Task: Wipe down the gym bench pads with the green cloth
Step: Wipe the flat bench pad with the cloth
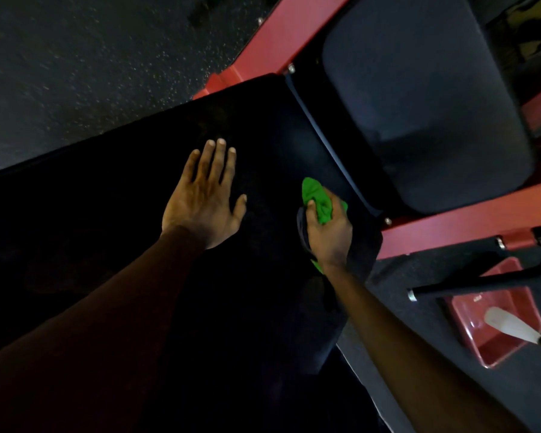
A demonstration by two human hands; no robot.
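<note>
Black vinyl was seen across most of the head view, where a long bench pad [132, 220] ran from the lower left up toward the middle. The left hand [202, 201] was laid flat on that pad, palm down, with the fingers straight and slightly spread and nothing held. The right hand [328, 232] was curled round a bunched green cloth [317, 200], which was pressed against the same pad close to its far end. Green fabric was shown above the knuckles, and a small part was also visible below the wrist. Just beyond that end, across a narrow gap, a second pad [425, 114] of greyer tone was mounted on a red frame [450, 220]. Dark speckled floor [75, 57] was seen at the upper left. At the lower right, a black bar [481, 281] was set over a red tray-shaped part [497, 339], across which a pale object [509, 326] with a yellow end was lying. What that object was could not be told.
</note>
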